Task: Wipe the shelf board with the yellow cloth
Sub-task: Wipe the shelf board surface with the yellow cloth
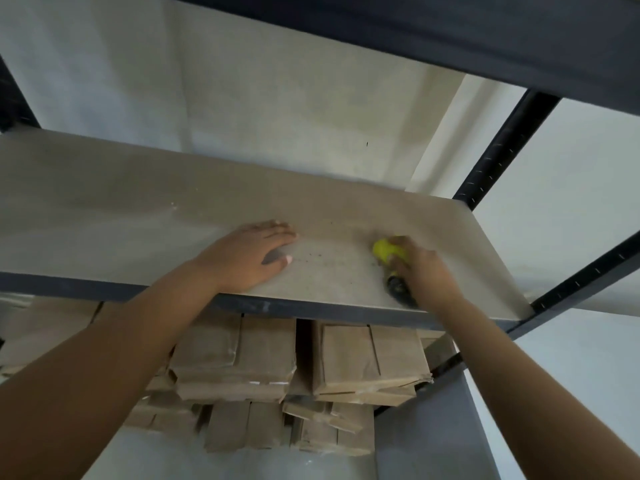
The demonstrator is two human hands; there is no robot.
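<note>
R hand (pixel 424 271) clenches yellow cloth (pixel 388 252), mostly hidden; L hand (pixel 249 256) flat on shelf board (pixel 138 216).

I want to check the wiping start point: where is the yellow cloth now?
In the head view, the yellow cloth is bunched in the right hand on the shelf board, near its right front corner, with dark specks between it and the flat left hand.

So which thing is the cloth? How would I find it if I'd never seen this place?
Find the dark metal rack with a pale brown shelf board across the middle. Two hands are on that board; go to the right hand, near the board's right end. The yellow cloth is the bunched-up lump it grips, the only bright yellow thing among grey, brown and black.
</note>
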